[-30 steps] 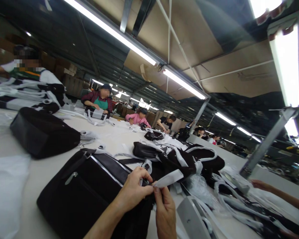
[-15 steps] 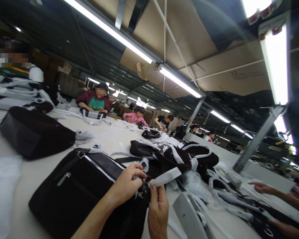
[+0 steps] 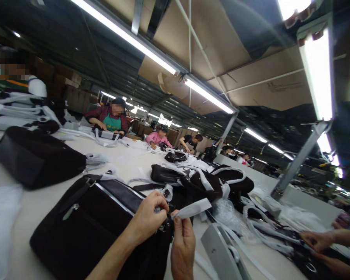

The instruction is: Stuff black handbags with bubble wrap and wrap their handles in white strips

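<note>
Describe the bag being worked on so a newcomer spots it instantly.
Over the pale table, find the left hand. At that hand is the nearest black bag; unlike the bag farther left, it shows a silvery zipper pull on its facing side.

Co-worker's hand [image 3: 316, 240], lower R of frame, has dropped from outstretched to curled at wht-wrapped straps [image 3: 281, 233], & blk bag [image 3: 87, 229], lower L, sits slightly further L.
</note>
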`<state>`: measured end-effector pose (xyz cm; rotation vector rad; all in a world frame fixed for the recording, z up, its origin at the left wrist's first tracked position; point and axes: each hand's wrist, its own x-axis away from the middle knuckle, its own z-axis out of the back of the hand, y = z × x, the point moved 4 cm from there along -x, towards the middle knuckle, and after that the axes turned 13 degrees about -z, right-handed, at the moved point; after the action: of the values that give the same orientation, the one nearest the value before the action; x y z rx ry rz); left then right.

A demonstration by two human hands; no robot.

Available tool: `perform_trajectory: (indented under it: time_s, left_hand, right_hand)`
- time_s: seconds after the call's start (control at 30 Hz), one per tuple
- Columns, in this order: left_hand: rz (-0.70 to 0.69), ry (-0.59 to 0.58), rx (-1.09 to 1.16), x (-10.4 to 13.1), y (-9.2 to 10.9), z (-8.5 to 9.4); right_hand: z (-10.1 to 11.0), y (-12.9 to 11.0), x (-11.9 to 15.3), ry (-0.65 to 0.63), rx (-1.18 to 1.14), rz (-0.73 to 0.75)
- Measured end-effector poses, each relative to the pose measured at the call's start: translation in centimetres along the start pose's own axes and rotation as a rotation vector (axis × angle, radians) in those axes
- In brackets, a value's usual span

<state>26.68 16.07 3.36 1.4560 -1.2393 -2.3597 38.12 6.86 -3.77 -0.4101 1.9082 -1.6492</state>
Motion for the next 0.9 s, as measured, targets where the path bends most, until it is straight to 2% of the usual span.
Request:
perform_trajectory:
  time_s: [0.33, 0.47, 0.6, 0.77, 0.9]
  left_hand:
    - [0.002, 0.004, 0.013, 0.0, 0.2, 0.1]
    - [-0.026, 0.003, 0.018, -0.1, 1.2, 0.0]
    - [-0.068, -0.052, -0.036, 0.0, 2.6, -0.4]
    - [-0.095, -0.132, -0.210, 0.4, 3.6, -1.2]
    - [-0.078, -0.170, -0.237, 0.5, 3.8, -1.7]
  right_hand:
    - [0.1, -0.4, 0.1, 0.024, 0.013, 0.002]
    - [-0.1, -1.3, 0.3, 0.027, 0.039, 0.016]
    - [-0.2, -2.1, 0.4, 0.013, 0.057, 0.031]
    - [0.3, -2.8, 0.4, -0.082, -0.030, -0.007]
    - [0.3, -3.3, 0.1, -0.273, -0.227, -0.192]
